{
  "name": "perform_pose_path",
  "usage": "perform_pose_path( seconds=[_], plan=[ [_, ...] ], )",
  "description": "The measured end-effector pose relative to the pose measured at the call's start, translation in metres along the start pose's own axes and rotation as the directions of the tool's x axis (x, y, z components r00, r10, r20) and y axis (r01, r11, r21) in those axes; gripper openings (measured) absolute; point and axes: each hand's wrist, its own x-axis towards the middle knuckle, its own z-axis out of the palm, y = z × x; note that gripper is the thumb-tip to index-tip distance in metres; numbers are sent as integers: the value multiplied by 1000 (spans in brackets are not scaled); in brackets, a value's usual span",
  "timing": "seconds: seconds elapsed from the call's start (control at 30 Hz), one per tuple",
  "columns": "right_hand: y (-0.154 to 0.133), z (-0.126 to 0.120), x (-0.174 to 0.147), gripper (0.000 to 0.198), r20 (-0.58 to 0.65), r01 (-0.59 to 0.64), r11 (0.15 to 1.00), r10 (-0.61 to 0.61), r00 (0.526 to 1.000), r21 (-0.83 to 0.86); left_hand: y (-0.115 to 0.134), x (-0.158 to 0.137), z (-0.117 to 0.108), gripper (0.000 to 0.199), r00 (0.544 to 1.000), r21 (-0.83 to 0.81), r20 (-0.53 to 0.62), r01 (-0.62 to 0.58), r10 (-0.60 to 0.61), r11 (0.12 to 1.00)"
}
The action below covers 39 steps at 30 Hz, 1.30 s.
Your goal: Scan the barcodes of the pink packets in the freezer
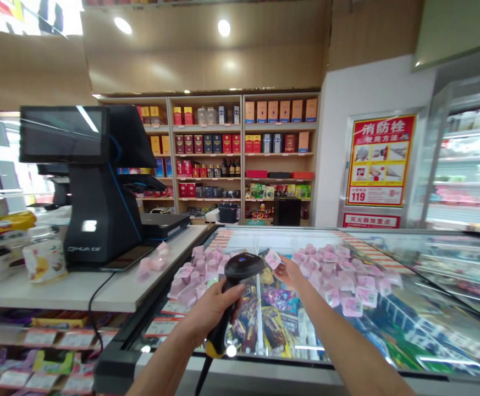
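Note:
My left hand is wrapped round the handle of a black barcode scanner with a yellow-tipped base and a cable running down. Between the fingers of my right hand is a small pink cup with a barcode label, held just right of the scanner's head. Similar pink cups lie in a heap on the freezer's glass top to the right. Another group of pink cups sits on the glass left of the scanner.
Under the glass of the chest freezer are packaged frozen goods. A checkout terminal stands on the white counter at left, with a few blurred pink cups near the counter's edge. Shelves of boxes line the back wall.

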Motion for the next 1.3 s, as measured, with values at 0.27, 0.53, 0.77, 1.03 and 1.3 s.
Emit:
perform_pose_path(
  seconds=[0.27, 0.53, 0.77, 1.03, 1.3],
  plan=[
    [4, -12, 1, 36, 34, 316, 481, -507, 861, -818, -6, 4, -15, 31, 996, -29, -89, -7, 4, 1000],
    [11, -29, -11, 27, 292, 143, -298, -548, 784, -944, -17, -13, -54, 29, 959, -129, -281, 6, -43, 992],
    [16, 12, -18, 32, 329, 295, -156, -579, 746, -943, -25, -25, -79, 29, 948, -109, -315, 18, -51, 994],
    [59, 98, -38, 28, 386, 455, 70, -426, 818, -888, -20, -25, -78, 31, 950, -114, -308, 5, -41, 993],
    [39, 61, -22, 13, 141, 331, 715, -314, 939, -615, -18, -6, -66, 31, 959, -117, -285, -33, -2, 993]
  ],
)
